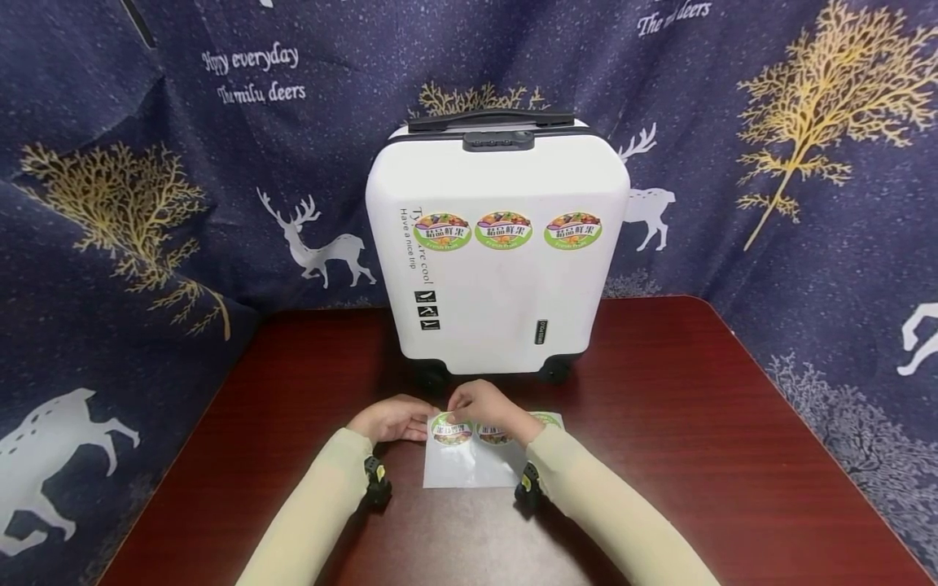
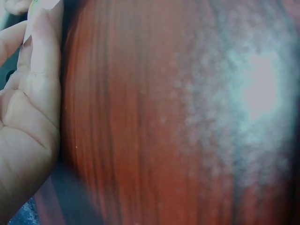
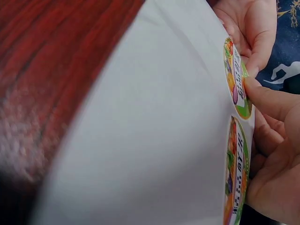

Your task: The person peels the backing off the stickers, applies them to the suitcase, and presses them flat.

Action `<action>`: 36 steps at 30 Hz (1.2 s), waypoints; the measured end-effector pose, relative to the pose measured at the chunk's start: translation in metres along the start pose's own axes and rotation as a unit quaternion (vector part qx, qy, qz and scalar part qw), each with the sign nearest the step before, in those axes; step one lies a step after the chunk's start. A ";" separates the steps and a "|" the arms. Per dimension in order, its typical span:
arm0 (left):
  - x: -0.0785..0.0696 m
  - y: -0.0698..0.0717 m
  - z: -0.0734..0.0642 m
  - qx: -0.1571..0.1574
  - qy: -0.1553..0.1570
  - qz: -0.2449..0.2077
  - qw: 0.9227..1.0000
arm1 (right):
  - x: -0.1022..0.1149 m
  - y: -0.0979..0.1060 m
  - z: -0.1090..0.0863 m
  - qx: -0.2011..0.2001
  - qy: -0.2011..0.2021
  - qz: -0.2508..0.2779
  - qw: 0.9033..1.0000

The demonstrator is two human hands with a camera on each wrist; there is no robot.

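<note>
Cloth: a dark blue hanging with deer and golden trees (image 1: 308, 146) spreads behind the suitcase and to both sides of it.
Counter: a red-brown wooden counter (image 1: 659, 391) carries the suitcase near its far edge.
Suitcase: white, upright on black wheels (image 1: 491, 293), its front facing the person.
Sleeves: two pale sleeves (image 1: 315, 505) (image 1: 615, 505) reach in from the near side, toward the suitcase.
Sheet: the white sticker sheet (image 1: 469, 472) is in front of the suitcase, on the person's side; the right wrist view shows its far edge raised.
Right hand: nearer the suitcase than most of the sheet, the right hand (image 1: 491, 407) pinches narrowly at the left-end sticker (image 1: 452, 431), thumb on its rim and fingers behind the sheet.
Left hand: in front of the suitcase's left side, the left hand (image 1: 399, 418) seems to grip the sheet's corner between thumb and fingers.
Wrist cameras: small black units (image 1: 376, 484) (image 1: 527, 491), one under each wrist, farther from the suitcase than the hands.
Suitcase stickers: three fruit labels (image 1: 503, 230) sit in a row across the suitcase's upper front.
Sheet stickers: three similar labels line the sheet's edge nearest the suitcase.
Sticker rim: the step looks like working this rim loose; whether it has lifted cannot be told. The person would do well to hold the corner firm, bend the backing away, and peel low and slowly, touching little glue, so the label neither creases nor tears.
</note>
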State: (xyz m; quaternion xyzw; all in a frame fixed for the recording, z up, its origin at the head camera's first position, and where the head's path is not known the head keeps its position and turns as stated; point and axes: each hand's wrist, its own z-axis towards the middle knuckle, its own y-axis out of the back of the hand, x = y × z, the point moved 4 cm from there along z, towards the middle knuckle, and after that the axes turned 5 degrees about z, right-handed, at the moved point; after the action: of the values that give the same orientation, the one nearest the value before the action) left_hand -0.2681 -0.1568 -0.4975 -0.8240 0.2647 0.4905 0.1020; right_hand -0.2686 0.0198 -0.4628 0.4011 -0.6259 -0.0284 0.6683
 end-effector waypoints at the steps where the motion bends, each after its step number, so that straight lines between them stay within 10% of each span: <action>1: 0.000 0.000 0.000 -0.001 -0.001 0.002 1.000 | 0.000 0.001 0.000 -0.002 -0.002 -0.003 1.000; 9: 0.000 -0.002 0.000 -0.008 -0.002 0.006 1.000 | 0.001 0.003 -0.005 -0.001 -0.050 -0.007 0.999; 36: -0.002 -0.005 -0.001 -0.026 0.004 0.012 1.000 | 0.003 0.006 -0.013 -0.051 -0.008 -0.040 0.998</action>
State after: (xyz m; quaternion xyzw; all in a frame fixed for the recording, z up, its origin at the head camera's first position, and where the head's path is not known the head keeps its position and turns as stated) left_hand -0.2656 -0.1524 -0.4952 -0.8249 0.2621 0.4954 0.0737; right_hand -0.2592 0.0287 -0.4554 0.3914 -0.6126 -0.0902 0.6807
